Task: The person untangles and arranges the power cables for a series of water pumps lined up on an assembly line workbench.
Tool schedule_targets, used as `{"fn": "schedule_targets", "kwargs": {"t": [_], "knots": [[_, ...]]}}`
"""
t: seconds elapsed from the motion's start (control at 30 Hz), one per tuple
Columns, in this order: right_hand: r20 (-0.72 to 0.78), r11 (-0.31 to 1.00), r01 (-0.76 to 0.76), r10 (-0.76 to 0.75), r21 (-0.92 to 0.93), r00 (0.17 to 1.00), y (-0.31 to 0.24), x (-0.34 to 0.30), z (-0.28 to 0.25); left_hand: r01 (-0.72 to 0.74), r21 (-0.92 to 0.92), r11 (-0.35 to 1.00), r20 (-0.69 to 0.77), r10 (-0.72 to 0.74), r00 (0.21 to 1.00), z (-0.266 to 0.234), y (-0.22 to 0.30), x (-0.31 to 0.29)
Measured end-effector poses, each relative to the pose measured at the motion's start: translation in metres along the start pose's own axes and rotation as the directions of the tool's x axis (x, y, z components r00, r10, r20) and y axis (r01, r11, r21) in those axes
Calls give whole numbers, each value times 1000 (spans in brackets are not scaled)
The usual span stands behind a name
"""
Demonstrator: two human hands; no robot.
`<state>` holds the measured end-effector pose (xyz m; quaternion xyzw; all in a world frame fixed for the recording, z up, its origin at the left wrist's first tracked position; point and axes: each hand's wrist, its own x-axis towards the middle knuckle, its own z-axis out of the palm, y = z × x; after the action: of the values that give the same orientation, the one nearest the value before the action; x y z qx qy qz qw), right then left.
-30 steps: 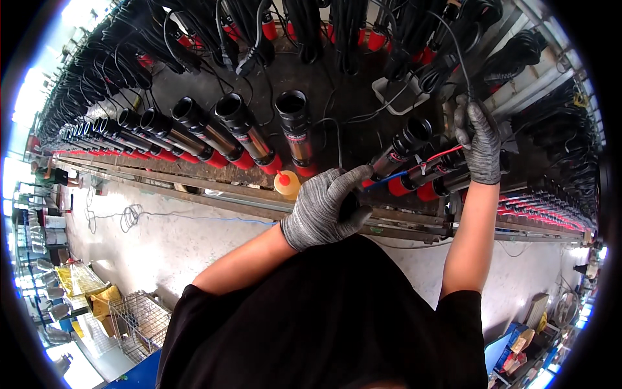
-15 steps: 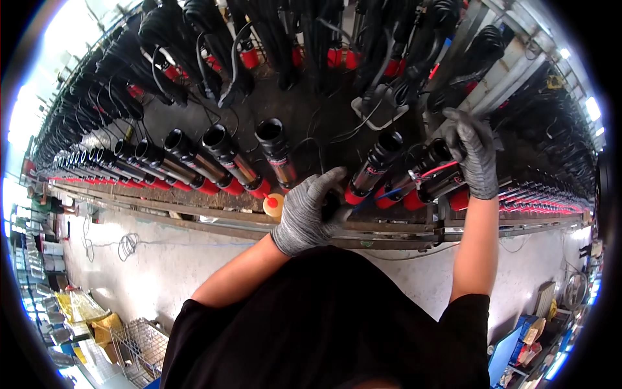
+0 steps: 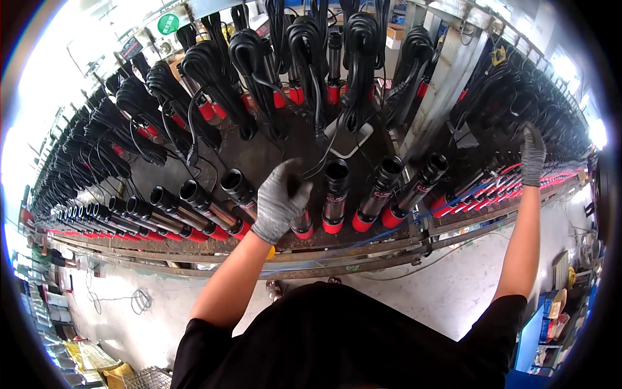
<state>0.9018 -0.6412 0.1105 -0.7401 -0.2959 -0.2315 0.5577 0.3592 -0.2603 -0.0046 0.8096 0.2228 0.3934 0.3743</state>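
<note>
My left hand [image 3: 280, 204], in a grey glove, is closed around the upper part of a black tube [image 3: 302, 224] with a red base. The tube stands in a row along the front of the bench, and its rim is partly covered by my fingers. Just to its right are three similar open-topped tubes, the nearest a black tube [image 3: 335, 194]. Far out to the right, my gloved right hand [image 3: 533, 155] is raised with fingers bent beside hanging black cables. A thin red piece shows by it; what the fingers hold is hidden.
Bundles of coiled black cable [image 3: 310, 58] hang behind the row. More tubes [image 3: 194, 198] line up to the left. A metal post [image 3: 434, 110] rises at right of centre. Thin red rods [image 3: 479, 200] lie along the right side. A blue line [image 3: 382, 241] crosses the bench's front edge.
My right hand has moved outward to the right, away from the tubes. My left hand has shifted left and forward onto a tube in the row. The view has also shifted.
</note>
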Motion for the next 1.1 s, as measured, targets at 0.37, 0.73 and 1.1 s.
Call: {"fn": "schedule_targets", "kwargs": {"t": [0.37, 0.73, 1.1], "knots": [[289, 947, 279, -315, 157, 904, -186, -91, 127, 52, 284, 957, 66, -74, 995, -7, 4, 26], [791, 984, -152, 16, 97, 612, -250, -127, 308, -104, 556, 824, 6, 122, 993, 7, 22, 31], [769, 844, -472, 117, 257, 628, -208, -130, 215, -162, 597, 786, 63, 155, 986, 0, 13, 28]]}}
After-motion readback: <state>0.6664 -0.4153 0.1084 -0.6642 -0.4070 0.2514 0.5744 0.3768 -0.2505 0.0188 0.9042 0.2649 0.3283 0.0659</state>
